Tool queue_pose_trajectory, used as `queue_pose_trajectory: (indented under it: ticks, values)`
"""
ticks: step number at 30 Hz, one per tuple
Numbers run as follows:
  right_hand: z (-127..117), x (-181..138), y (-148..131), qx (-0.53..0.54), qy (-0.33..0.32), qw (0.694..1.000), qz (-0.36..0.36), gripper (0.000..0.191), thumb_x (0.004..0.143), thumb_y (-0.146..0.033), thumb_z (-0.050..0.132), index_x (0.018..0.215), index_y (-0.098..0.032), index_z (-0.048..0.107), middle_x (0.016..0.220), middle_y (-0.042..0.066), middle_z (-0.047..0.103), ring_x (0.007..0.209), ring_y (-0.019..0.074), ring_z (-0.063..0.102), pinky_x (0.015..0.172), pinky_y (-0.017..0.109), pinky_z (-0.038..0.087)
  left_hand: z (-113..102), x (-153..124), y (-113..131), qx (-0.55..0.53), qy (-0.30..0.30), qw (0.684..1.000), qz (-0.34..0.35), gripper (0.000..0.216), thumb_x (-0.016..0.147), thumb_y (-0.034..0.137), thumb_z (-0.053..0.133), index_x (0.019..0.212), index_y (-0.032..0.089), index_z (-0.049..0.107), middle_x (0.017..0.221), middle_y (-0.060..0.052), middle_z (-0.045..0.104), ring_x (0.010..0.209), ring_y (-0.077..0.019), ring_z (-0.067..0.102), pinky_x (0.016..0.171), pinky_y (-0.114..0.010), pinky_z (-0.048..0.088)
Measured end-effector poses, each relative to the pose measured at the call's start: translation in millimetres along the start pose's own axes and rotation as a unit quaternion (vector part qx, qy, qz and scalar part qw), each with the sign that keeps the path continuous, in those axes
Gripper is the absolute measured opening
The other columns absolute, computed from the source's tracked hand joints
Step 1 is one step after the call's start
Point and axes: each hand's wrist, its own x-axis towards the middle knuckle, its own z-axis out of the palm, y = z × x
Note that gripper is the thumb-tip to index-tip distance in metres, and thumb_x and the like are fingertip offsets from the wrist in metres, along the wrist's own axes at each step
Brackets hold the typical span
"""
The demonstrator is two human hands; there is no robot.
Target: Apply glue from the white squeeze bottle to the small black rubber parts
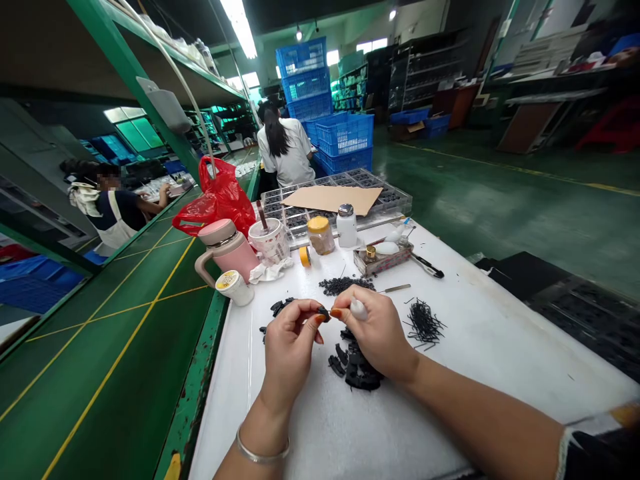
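Note:
My left hand (pixel 290 343) and my right hand (pixel 375 330) meet above the white table (pixel 500 347), both pinching one small black part (pixel 324 312) between thumb and fingertips. A white cot covers one finger of my right hand. Under the hands lies a heap of black plastic parts (pixel 356 368). A pile of thin black pins (pixel 424 323) lies to the right of my right hand. A pile of tiny black pieces (pixel 345 285) lies just beyond the hands.
A pink mug (pixel 227 252), a white cup (pixel 269 241), jars (pixel 321 235), a small tray (pixel 381 259) and a red bag (pixel 220 199) stand at the table's far end. A green conveyor (pixel 115 347) runs on the left. Two people work further off.

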Motion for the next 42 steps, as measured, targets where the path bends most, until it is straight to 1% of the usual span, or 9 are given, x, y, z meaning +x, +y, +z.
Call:
queue_pose_trajectory:
  ticks: [4,7,13,15,18,24,32,37,42]
  values:
    - [-2,0,-1,-0.018,-0.014,0.999,-0.038,0.015,0.081,-0.023,0.061,0.068,-0.016,0.059,0.068,0.001,0.060,0.064,0.0126,0.053,0.062,0.026,0.039,-6,4,2,-0.059,-0.043,0.996,-0.052,0.015,0.076,0.025,0.068,0.086,0.015,0.063,0.072,0.000,0.061,0.053,-0.0060,0.047,0.045,-0.016,0.040]
    - [0,2,1,0.090,-0.058,0.992,0.067,0.017,0.079,-0.027,0.063,0.068,-0.016,0.056,0.061,-0.001,0.056,0.056,0.0113,0.048,0.055,0.025,0.037,-9,5,2,-0.085,-0.056,0.992,-0.069,0.015,0.073,0.024,0.071,0.082,0.014,0.065,0.070,0.000,0.061,0.055,-0.0064,0.049,0.048,-0.016,0.041]
    - [8,2,11,0.329,-0.100,0.909,0.235,0.022,0.075,-0.030,0.066,0.068,-0.017,0.050,0.058,-0.003,0.052,0.050,0.0091,0.043,0.049,0.022,0.035,-3,-1,7,-0.006,-0.015,1.000,0.010,0.007,0.073,0.017,0.068,0.079,0.015,0.066,0.081,-0.004,0.065,0.071,-0.0134,0.058,0.063,-0.023,0.046]
    - [9,2,12,0.268,-0.078,0.938,0.207,0.023,0.076,-0.032,0.066,0.067,-0.017,0.051,0.054,-0.004,0.050,0.049,0.0093,0.042,0.049,0.023,0.033,-1,-2,9,0.035,0.001,0.999,0.034,0.005,0.075,0.018,0.066,0.079,0.015,0.067,0.083,-0.005,0.065,0.076,-0.0151,0.058,0.067,-0.025,0.047]
    - [7,0,9,0.121,-0.031,0.986,0.109,0.022,0.079,-0.032,0.065,0.066,-0.017,0.056,0.054,-0.003,0.051,0.050,0.0104,0.042,0.049,0.024,0.033,-2,-1,9,-0.002,0.005,1.000,-0.021,0.008,0.073,0.020,0.068,0.078,0.014,0.067,0.075,-0.004,0.064,0.064,-0.0129,0.056,0.057,-0.023,0.045]
    - [6,-5,4,0.027,-0.017,0.999,-0.025,0.016,0.082,-0.026,0.062,0.069,-0.018,0.059,0.068,0.001,0.062,0.062,0.0141,0.054,0.060,0.027,0.040,-6,3,3,-0.146,-0.037,0.985,-0.084,0.015,0.069,0.024,0.073,0.078,0.013,0.067,0.066,-0.002,0.063,0.056,-0.0092,0.053,0.051,-0.020,0.042]
    - [6,-6,7,0.154,-0.041,0.982,0.096,0.026,0.080,-0.037,0.065,0.067,-0.018,0.054,0.058,-0.001,0.054,0.053,0.0125,0.045,0.051,0.026,0.035,0,-2,9,-0.023,-0.009,1.000,-0.002,0.004,0.073,0.014,0.064,0.077,0.014,0.066,0.074,-0.003,0.062,0.062,-0.0109,0.053,0.056,-0.021,0.044]
    - [9,-5,10,0.201,-0.047,0.970,0.126,0.027,0.078,-0.039,0.067,0.068,-0.018,0.053,0.058,-0.001,0.055,0.053,0.0122,0.046,0.052,0.025,0.036,0,-3,5,-0.040,-0.030,0.999,-0.005,0.006,0.073,0.013,0.063,0.078,0.014,0.065,0.074,-0.003,0.062,0.063,-0.0131,0.055,0.057,-0.024,0.046]
    - [19,-10,13,0.291,-0.031,0.943,0.156,0.026,0.077,-0.036,0.067,0.068,-0.018,0.051,0.056,-0.003,0.052,0.051,0.0106,0.045,0.051,0.023,0.035,5,-7,2,0.039,0.029,0.995,0.092,0.007,0.078,0.014,0.059,0.081,0.017,0.065,0.083,-0.005,0.063,0.072,-0.0153,0.057,0.066,-0.027,0.048]
